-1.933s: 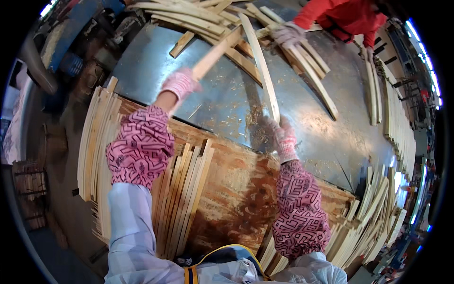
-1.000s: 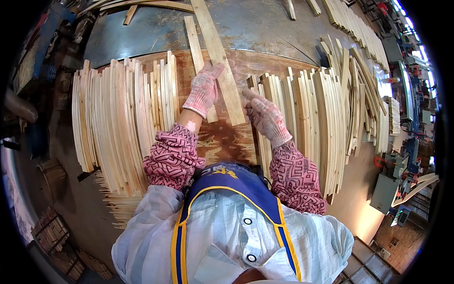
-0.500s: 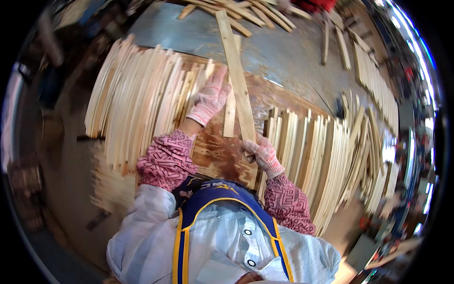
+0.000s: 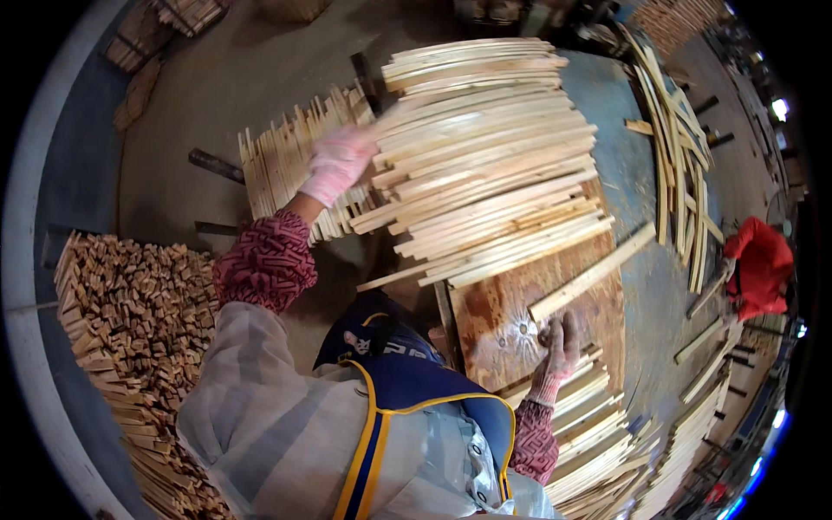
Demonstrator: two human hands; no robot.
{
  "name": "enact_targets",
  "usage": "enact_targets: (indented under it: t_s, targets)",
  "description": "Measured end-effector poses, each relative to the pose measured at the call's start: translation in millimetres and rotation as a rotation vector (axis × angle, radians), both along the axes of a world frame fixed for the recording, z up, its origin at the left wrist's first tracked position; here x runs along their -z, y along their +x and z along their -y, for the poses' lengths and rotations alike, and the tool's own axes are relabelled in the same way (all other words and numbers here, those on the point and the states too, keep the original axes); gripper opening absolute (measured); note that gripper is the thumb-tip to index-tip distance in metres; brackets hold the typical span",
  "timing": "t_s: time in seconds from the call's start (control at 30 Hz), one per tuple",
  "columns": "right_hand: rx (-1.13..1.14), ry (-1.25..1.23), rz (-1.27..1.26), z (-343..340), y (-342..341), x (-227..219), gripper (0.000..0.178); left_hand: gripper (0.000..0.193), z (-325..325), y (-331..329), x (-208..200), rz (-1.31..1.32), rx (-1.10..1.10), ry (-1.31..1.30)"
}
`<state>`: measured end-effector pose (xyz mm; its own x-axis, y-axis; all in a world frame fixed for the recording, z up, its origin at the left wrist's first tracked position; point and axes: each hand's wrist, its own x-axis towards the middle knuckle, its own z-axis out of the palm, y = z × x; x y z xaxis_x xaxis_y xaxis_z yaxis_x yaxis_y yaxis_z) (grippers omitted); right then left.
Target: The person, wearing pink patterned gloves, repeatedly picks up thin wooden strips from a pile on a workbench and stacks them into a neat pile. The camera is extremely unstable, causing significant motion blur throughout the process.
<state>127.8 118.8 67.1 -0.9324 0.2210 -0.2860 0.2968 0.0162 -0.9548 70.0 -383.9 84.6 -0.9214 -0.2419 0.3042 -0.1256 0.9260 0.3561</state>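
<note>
My left hand, in a pink-and-white knit glove, is at the left ends of a wide row of pale wooden strips. Motion smears its fingers, so I cannot tell whether a strip is in them. My right hand, gloved alike with darkened fingertips, has its fingers stretched out and holds nothing. Those fingertips are close to the near end of a single wooden strip, which lies slanted on a worn brown board. Below the right hand another row of wooden strips lies side by side.
A lower stack of strips stands left of the table beside dark metal bars. Short wood pieces fill the lower left. Loose strips lie across the grey tabletop. A person in red is at the far right.
My view has swung to the left. My right hand has let go of the long strip it held. My left hand has moved off the board to the left row's outer ends.
</note>
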Motion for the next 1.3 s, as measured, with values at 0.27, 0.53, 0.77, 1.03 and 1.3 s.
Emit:
enact_targets:
  t_s: [0.27, 0.53, 0.77, 1.03, 1.3]
  targets:
    - [0.218, 0.236, 0.200, 44, 36, 51, 0.043, 0.043, 162, 4, 252, 0.373, -0.851, 1.279]
    - [0.317, 0.428, 0.222, 99, 35, 63, 0.040, 0.071, 167, -127, 402, 0.631, -0.660, 0.992]
    - [0.378, 0.583, 0.347, 117, 23, 70, 0.038, 0.067, 225, -167, 493, 0.444, -0.417, 0.899]
    - [0.152, 1.161, 0.404, 50, -46, 74, 0.049, 0.048, 248, -74, 404, 0.389, -0.313, 1.162]
    - [0.094, 0.998, 0.927, 0, -89, 126, 0.083, 0.045, 75, 22, 142, -0.069, -0.470, 0.857]
